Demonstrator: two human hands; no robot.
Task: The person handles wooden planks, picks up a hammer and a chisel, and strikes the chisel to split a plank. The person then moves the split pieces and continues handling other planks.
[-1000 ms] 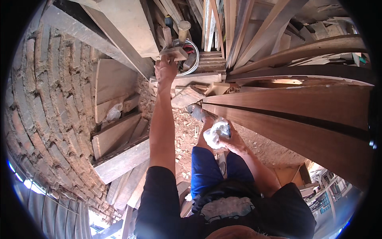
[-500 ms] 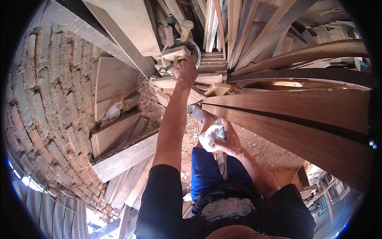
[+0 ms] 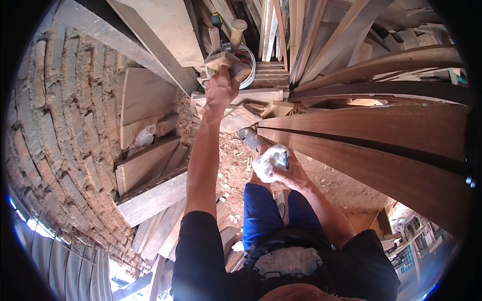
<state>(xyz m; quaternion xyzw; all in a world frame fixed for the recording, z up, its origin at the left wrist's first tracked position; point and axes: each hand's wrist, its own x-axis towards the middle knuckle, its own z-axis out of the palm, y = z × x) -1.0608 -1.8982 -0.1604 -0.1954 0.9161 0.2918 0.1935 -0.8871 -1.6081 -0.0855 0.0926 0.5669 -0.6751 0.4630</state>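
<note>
My left hand (image 3: pixel 222 89) reaches forward to a white bucket (image 3: pixel 252 67). Its fingers close on a small wooden block (image 3: pixel 222 59) at the near left of the bucket's rim; the fingertips are partly hidden. Inside the bucket are another wooden piece (image 3: pixel 241 72) and a thick wooden handle (image 3: pixel 236 36). A thinner wooden handle (image 3: pixel 214 38) stands beside it. In front of my thighs, my right hand (image 3: pixel 293 175) is closed around a crumpled white plastic bag (image 3: pixel 270 163). A short dark stick-like thing (image 3: pixel 286 159) shows at the bag's right edge; its kind is unclear.
Long brown planks (image 3: pixel 371 165) extend along the right. Curved boards (image 3: pixel 381 70) lie beyond them. A rough brick wall (image 3: pixel 65 135) rises at left, with board offcuts (image 3: pixel 155 198) leaning near it. Wood chips (image 3: pixel 228 173) litter the dirt floor around my feet.
My left hand has shifted slightly left and nearer, with the wooden block tilting over the bucket's rim. More of the bucket's inside now shows. My right hand keeps the bag, nearly in place.
</note>
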